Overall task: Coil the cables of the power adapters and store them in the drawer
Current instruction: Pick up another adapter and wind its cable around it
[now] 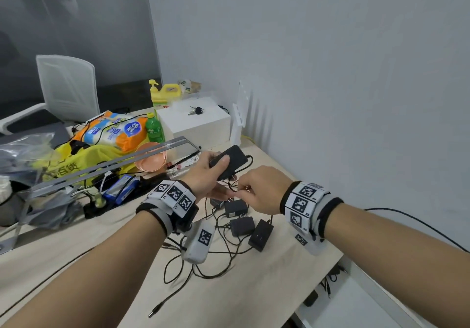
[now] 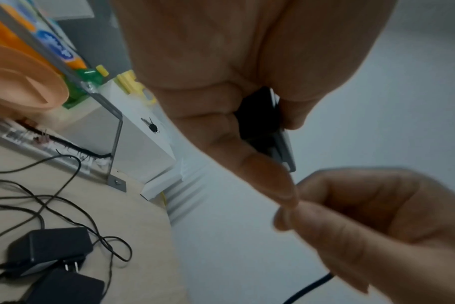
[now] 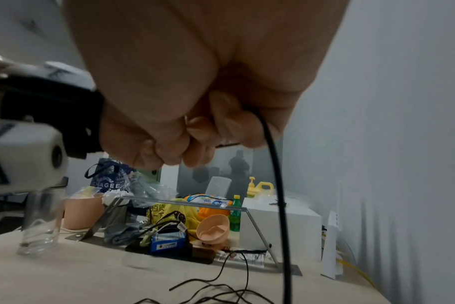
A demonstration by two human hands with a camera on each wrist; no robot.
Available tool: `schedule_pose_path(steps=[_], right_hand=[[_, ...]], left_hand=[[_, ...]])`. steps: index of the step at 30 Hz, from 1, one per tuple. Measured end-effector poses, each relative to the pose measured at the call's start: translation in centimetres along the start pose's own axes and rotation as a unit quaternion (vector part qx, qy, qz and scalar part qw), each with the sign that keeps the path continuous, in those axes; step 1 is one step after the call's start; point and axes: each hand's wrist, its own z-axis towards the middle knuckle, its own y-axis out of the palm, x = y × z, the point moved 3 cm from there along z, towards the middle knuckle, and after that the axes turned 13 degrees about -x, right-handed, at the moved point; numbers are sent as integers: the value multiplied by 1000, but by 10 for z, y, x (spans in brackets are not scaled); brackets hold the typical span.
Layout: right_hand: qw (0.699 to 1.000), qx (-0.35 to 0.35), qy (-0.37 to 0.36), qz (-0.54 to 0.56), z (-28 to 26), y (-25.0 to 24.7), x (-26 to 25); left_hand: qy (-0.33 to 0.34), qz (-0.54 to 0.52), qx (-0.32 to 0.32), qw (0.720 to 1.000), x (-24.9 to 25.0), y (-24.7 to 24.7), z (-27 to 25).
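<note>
My left hand [image 1: 211,175] grips a black power adapter [image 1: 230,159] above the table, thumb on its top face; in the left wrist view the adapter [image 2: 262,121] shows between the curled fingers. My right hand [image 1: 259,190] sits just right of it, fingers curled and pinching the adapter's thin black cable [image 3: 275,185], which hangs down from the fist. Under both hands lie three more black adapters [image 1: 243,226] amid tangled black cables [image 1: 203,264] on the light wooden table [image 1: 76,251]. The drawer is not in view.
At the back stand a white box [image 1: 198,121] with keys, a green bottle [image 1: 153,128], a peach bowl [image 1: 150,161], a metal frame [image 1: 114,164], yellow bags and tissue packs. A glass [image 3: 39,222] stands at the left. The table edge [image 1: 318,284] runs at the right.
</note>
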Motion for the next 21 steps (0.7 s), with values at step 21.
schedule_pose_path(steps=[21], right_hand=[[977, 164, -1, 134, -7, -35, 5]], left_hand=[[103, 31, -14, 994, -12, 1, 5]])
